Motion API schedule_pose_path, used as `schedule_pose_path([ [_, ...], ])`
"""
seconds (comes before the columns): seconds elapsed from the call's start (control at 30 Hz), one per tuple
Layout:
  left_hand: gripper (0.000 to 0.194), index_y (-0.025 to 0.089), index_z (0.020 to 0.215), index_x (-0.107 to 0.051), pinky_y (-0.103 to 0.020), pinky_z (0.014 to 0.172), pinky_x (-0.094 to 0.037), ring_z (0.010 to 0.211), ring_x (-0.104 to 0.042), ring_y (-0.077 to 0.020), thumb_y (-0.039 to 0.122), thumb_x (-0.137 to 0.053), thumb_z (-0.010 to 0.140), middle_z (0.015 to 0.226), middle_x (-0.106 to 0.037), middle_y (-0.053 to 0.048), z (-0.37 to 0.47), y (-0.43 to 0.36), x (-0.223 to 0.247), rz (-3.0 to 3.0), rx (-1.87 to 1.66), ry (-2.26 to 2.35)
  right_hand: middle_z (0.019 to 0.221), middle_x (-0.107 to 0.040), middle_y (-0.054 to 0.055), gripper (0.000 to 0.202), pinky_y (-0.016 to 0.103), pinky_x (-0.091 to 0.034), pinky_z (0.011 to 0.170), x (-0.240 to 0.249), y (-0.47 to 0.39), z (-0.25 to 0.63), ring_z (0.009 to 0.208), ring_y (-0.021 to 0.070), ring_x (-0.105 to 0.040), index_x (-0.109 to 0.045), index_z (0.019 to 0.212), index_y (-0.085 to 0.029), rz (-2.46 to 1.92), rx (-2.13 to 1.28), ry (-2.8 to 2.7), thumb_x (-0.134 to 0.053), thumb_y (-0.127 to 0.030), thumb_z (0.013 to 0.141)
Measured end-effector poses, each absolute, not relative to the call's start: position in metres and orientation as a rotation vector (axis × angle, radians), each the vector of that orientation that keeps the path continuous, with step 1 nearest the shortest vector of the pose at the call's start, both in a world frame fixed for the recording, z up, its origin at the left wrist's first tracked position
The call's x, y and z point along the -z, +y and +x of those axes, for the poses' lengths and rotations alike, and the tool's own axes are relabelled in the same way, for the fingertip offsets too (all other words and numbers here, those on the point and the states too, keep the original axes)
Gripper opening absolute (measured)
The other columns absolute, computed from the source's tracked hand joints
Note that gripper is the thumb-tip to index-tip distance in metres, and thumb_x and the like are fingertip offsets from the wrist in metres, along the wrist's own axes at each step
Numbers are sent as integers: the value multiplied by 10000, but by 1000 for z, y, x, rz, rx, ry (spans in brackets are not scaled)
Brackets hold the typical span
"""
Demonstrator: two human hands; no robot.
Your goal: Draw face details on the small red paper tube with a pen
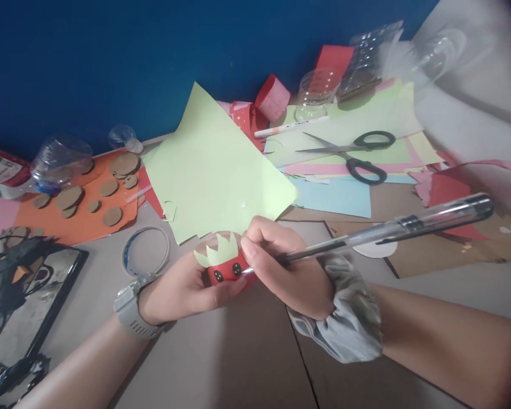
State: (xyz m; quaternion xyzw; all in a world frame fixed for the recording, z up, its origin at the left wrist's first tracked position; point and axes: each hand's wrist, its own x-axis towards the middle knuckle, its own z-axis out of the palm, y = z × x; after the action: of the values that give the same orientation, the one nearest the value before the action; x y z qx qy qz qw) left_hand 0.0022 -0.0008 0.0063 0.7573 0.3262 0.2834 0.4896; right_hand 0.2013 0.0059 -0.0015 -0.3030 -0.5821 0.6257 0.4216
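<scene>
In the head view, my left hand (183, 292) is closed around a small red paper figure (225, 270) with black eyes and a spiky pale green paper crown (222, 250). My right hand (285, 264) grips a clear-barrelled pen (353, 238), whose tip meets the red front beside the right-hand eye. The pen's back end slants up to the right. My left fingers behind the figure are hidden. A large pale green sheet (217, 170) lies just beyond both hands, and a roll of tape (146, 251) is near my left wrist.
Black-handled scissors (349, 152) and a white marker (292, 126) rest on stacked coloured paper at right. Several cardboard discs (70, 197) lie on orange paper (38, 218) at left. Plastic cups (318, 94) stand along the blue wall (153, 62). A black-edged device (38, 301) sits at lower left.
</scene>
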Motion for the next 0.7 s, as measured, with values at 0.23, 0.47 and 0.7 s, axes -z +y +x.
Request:
schedule_pose_path([
  [0.23, 59, 207, 975, -655, -296, 804, -599, 854, -694, -189, 152, -672, 963, 949, -714, -42, 2, -2, -4, 1846, -719, 777, 623, -350, -80, 368, 284, -260, 511, 1, 6, 201, 564, 119, -288, -347, 724, -272, -775, -1532, -1444, -576, -160, 989],
  [0.47, 65, 209, 970, -639, -297, 803, -590, 858, -693, -190, 155, -675, 965, 959, -700, -36, 2, -1, -3, 1852, -727, 765, 624, -358, -79, 367, 287, -259, 508, 3, 7, 201, 559, 120, -299, -363, 723, -269, -743, -1551, -1444, -594, -167, 989],
  [0.7, 71, 213, 980, -641, -290, 808, -590, 857, -692, -185, 169, -691, 955, 964, -693, -37, 2, -1, -1, 1857, -730, 763, 629, -356, -73, 385, 293, -263, 517, 1, 6, 201, 568, 123, -297, -352, 715, -264, -765, -1564, -1468, -624, -145, 960],
])
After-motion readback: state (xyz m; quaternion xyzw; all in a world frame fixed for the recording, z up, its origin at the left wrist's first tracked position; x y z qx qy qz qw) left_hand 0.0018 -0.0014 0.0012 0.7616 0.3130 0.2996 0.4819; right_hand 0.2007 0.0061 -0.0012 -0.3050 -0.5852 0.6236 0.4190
